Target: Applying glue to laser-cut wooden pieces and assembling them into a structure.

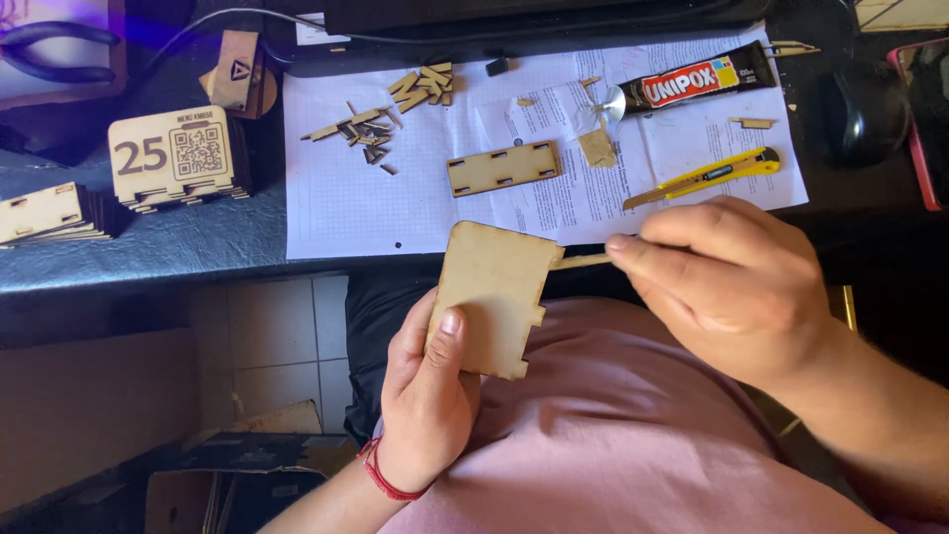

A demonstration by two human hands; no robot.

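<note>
panel point(491, 297) upright in left hand point(425, 396); stick point(581, 261) horizontal in right hand point(727, 287).

Bright daylight on white paper sheets point(415, 198), near glare. Desk point(178, 247) edge and floor below in deep shadow. Purple glow top left corner. Focus sharp throughout; no motion blur.

bench point(178, 247): our dark worktop, pretty cluttered
paper sheets point(376, 198): spread across the middle
on the paper: slotted wooden strip point(502, 168), small wood offcuts point(368, 129), glue tube point(692, 81), yellow utility knife point(707, 176)
left side: stacked engraved wooden plaques point(176, 158)
right side: black mouse point(863, 114)
</note>
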